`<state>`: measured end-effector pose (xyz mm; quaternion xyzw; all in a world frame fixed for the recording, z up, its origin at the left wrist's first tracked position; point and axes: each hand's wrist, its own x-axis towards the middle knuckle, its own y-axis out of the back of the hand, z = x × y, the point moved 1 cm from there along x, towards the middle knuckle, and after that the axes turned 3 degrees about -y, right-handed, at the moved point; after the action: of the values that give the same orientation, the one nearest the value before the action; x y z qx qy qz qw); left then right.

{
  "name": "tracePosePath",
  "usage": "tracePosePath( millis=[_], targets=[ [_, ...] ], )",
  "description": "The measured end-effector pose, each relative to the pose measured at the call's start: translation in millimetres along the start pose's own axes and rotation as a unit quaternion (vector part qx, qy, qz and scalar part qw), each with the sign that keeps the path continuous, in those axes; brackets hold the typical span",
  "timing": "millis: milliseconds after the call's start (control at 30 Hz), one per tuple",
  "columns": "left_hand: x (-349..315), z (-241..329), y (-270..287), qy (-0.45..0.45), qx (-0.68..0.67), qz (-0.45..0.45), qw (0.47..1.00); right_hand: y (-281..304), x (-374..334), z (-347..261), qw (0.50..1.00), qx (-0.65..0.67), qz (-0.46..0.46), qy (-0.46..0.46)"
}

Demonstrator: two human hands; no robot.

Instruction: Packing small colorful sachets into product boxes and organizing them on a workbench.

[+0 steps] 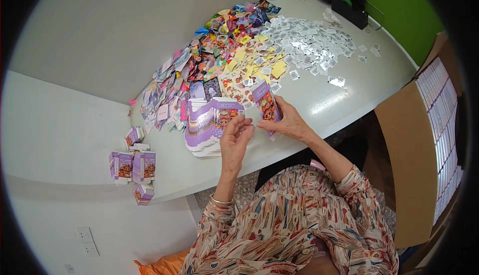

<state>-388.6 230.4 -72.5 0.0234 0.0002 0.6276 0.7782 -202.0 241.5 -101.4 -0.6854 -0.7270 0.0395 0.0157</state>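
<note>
My right hand [290, 119] grips a small purple carton [267, 106] with a colourful picture on its front, held upright above the table's near edge. Its thumb lies across the carton's lower front, and the other fingers are behind it. To the left, my left hand [234, 138] is raised with fingers loosely bent and thumb apart; nothing shows in it. Just beyond and left of that hand lies a fanned stack of flat purple cartons [202, 125], partly covered by my fingers.
Behind the stack, a heap of small coloured packets [169, 93], yellow cards [278, 69] and many white barcode stickers [312, 40] spread over the white table [329, 105]. Folded-up purple cartons [144, 168] sit at the left edge. A black tape dispenser [349, 8] stands far right; a large cardboard box [406, 145] is nearer.
</note>
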Motion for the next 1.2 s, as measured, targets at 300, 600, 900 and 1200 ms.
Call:
tracePosePath(
  millis=[300, 600, 900, 1200],
  targets=[
    [14.4, 6.3, 1.8, 0.024, -0.102, -0.013, 0.994, -2.0, -4.7, -13.2, 0.996, -0.077, -0.042, 0.000],
    [12.3, 6.0, -6.0, 0.018, -0.127, -0.036, 0.991, -9.9, -5.4, -21.6, 0.977, -0.207, -0.030, -0.046],
    [14.1, 2.5, 1.0, 0.011, -0.158, -0.050, 0.986, -7.8, 2.6, 14.2, 0.974, 0.093, -0.193, -0.069],
    [19.6, 9.5, 6.2, -0.038, -0.070, -0.089, 0.993, -0.2, 2.7, 13.9, 0.873, 0.325, -0.311, -0.186]
  ],
)
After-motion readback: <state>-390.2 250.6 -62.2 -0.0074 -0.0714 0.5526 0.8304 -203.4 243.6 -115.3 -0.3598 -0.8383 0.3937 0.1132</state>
